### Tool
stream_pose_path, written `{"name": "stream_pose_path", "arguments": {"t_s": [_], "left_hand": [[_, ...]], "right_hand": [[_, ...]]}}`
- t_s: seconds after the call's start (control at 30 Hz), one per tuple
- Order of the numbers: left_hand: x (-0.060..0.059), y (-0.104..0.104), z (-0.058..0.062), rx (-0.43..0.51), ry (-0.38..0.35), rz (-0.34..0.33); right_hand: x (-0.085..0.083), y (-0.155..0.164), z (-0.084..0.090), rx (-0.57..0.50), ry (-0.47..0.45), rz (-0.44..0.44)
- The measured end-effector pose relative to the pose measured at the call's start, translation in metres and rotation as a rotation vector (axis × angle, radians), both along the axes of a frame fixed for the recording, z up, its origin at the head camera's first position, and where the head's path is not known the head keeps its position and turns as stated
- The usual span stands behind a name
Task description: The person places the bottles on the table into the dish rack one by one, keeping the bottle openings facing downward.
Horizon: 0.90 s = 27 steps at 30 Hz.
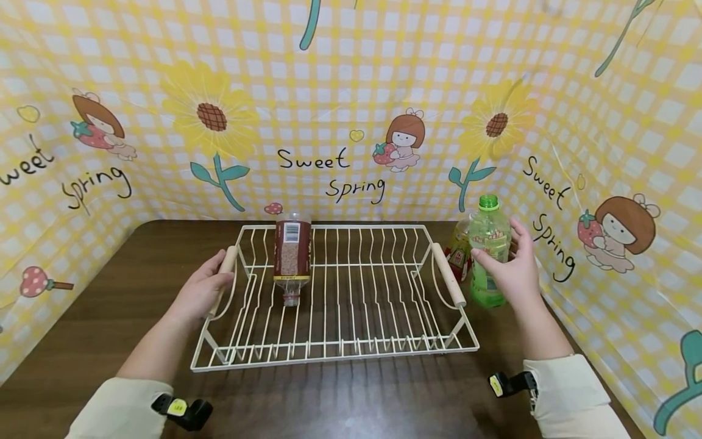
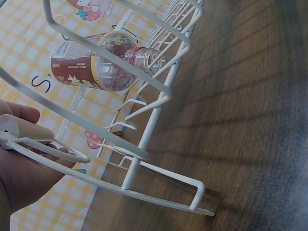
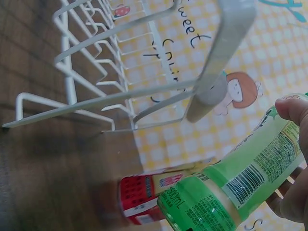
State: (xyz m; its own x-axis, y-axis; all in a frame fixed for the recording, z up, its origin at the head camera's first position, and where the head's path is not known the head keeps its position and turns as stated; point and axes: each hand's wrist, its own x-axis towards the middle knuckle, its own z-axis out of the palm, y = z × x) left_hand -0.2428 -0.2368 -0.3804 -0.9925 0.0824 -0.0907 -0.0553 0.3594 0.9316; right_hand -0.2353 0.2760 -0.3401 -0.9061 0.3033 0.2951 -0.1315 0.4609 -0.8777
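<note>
A white wire dish rack (image 1: 334, 360) with wooden handles stands on the table. My left hand (image 1: 203, 286) grips its left wooden handle (image 2: 33, 130), thumb over the top. A clear bottle with a dark red label (image 1: 292, 250) lies in the rack's left part, its neck toward me. At the right, my right hand (image 1: 518, 268) holds a green plastic bottle (image 3: 240, 178) with no cap, roughly upright, thumb on one side and fingers round the other. Whether its base touches the table, I cannot tell. Partly hidden behind it is a red and yellow labelled bottle (image 1: 459, 253).
The brown wooden table (image 1: 329, 402) reaches back to a yellow checked cloth (image 1: 340, 91) that hangs behind and along both sides. The rack's right wooden handle (image 1: 448, 275) sticks up beside the green bottle.
</note>
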Motion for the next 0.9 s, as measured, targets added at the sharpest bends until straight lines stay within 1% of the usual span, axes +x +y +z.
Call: {"name": "stream_pose_path", "arguments": {"t_s": [0.27,0.43,0.53,0.7,0.9], "left_hand": [[-0.002,0.002,0.000,0.014,-0.002,0.006],[-0.002,0.000,0.000,0.011,0.007,0.002],[-0.001,0.000,0.000,0.012,0.010,-0.004],[0.000,0.000,0.001,0.014,0.012,-0.017],[0.000,0.001,0.003,-0.001,-0.003,-0.011]], "right_hand": [[-0.003,-0.010,0.019,0.053,0.033,0.059],[-0.005,-0.019,0.028,0.066,0.037,0.109],[-0.005,-0.026,0.033,0.072,0.045,0.139],[-0.005,-0.035,0.040,0.101,0.070,0.161],[-0.003,-0.048,0.046,0.114,0.116,0.195]]}}
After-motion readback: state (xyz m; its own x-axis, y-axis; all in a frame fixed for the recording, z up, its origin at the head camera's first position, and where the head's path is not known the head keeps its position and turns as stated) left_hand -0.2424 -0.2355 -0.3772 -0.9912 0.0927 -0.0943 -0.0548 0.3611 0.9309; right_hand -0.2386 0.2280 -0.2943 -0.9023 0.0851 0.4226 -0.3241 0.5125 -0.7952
